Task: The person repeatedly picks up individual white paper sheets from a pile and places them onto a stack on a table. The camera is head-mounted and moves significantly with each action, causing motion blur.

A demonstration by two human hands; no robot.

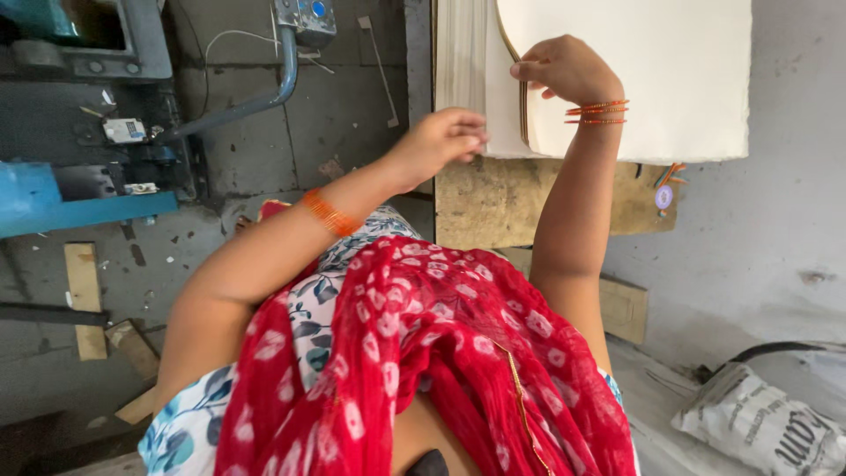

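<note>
Head view, looking down at own arms. Stack of cream sheets [460, 62] at 12 o'clock, lying on a worn wooden board [502, 198] that sits just below it. Right hand [564, 69] at 1 o'clock, fingers curled and pinching the edge of the top sheet [652, 70], which is lifted and bowed up off the stack. Orange bangles [597, 112] on that wrist. Left hand [441, 137] near centre-top, fingers bunched closed, fingertips touching the stack's lower edge; whether it actually grips paper I cannot tell. Orange bangles [328, 212] on the left forearm too.

Room: grey concrete floor [335, 115], stained and scuffed. Blue machine frame [79, 207] at 9 o'clock, a grey bent pipe [256, 97] running from it up to a small control box [305, 18] at 11 o'clock. Loose wood offcuts [86, 295] on the floor at 8 o'clock. Second wooden block [624, 308] at 3 o'clock, beside the right elbow. Printed white sack [762, 427] at 4 o'clock, near a pale wall [793, 203]. Red dotted scarf [441, 370] and floral garment [189, 423] fill the bottom, 6 o'clock.
</note>
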